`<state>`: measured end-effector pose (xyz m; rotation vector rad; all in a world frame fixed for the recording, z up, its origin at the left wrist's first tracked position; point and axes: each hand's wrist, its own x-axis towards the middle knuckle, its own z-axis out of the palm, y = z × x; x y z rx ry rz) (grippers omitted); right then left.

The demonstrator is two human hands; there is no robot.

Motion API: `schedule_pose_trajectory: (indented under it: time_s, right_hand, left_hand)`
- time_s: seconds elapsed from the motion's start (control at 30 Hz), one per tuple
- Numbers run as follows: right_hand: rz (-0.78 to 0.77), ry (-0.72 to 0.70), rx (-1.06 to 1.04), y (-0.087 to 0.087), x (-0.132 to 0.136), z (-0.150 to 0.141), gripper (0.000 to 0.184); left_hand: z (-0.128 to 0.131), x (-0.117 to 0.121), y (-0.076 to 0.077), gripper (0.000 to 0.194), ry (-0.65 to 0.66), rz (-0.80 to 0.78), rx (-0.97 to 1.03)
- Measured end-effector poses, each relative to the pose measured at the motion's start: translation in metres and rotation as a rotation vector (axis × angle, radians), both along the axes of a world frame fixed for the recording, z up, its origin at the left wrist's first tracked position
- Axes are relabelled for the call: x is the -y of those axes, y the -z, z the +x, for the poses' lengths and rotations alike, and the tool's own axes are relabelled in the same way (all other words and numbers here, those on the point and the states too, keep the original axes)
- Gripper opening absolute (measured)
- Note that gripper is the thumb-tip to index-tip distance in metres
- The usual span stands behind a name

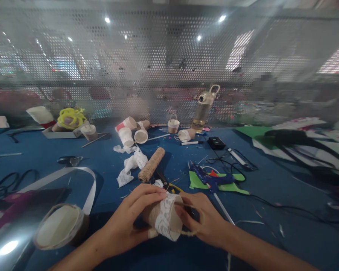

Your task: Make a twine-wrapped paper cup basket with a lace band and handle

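A small cup basket (166, 217), wrapped in brown twine with a white lace band near its rim, lies tilted on its side with the mouth facing right. My left hand (137, 212) is closed around its twine-covered side, thumb below and fingers on top. At the rim, my right hand (205, 220) grips the cup, its fingers reaching into the mouth by the twine handle (188, 233). Just beyond my hands lies a roll of twine (151, 164), with dark-handled scissors (162, 180) partly hidden beside it.
A blue glue gun (211, 180) rests on green felt to the right, its cord trailing rightward. At left stand another cup basket (59, 227) and a white ribbon (92, 188). Paper cups (126, 136), crumpled tissue (132, 165) and a bottle (203, 111) sit farther back, before a perforated screen.
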<state>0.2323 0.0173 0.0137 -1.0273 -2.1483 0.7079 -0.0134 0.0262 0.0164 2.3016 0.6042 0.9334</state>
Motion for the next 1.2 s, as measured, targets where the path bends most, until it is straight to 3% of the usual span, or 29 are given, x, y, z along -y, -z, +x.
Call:
schedule_pose_trajectory:
  time_s: [0.57, 0.97, 1.2]
  right_hand:
    - [0.049, -0.001, -0.011, 0.0017, -0.0018, 0.0001, 0.032]
    - [0.034, 0.006, 0.013, -0.0009, -0.0009, 0.0006, 0.042]
    - [-0.028, -0.012, -0.014, -0.0046, 0.0004, 0.0012, 0.037]
  left_hand:
    - [-0.0004, -0.0004, 0.0009, 0.066, -0.011, 0.035, 0.005]
    - [0.0013, 0.0011, -0.0004, 0.06, 0.001, 0.112, -0.047]
    - [0.003, -0.0003, -0.0013, 0.057, -0.01, 0.108, -0.033]
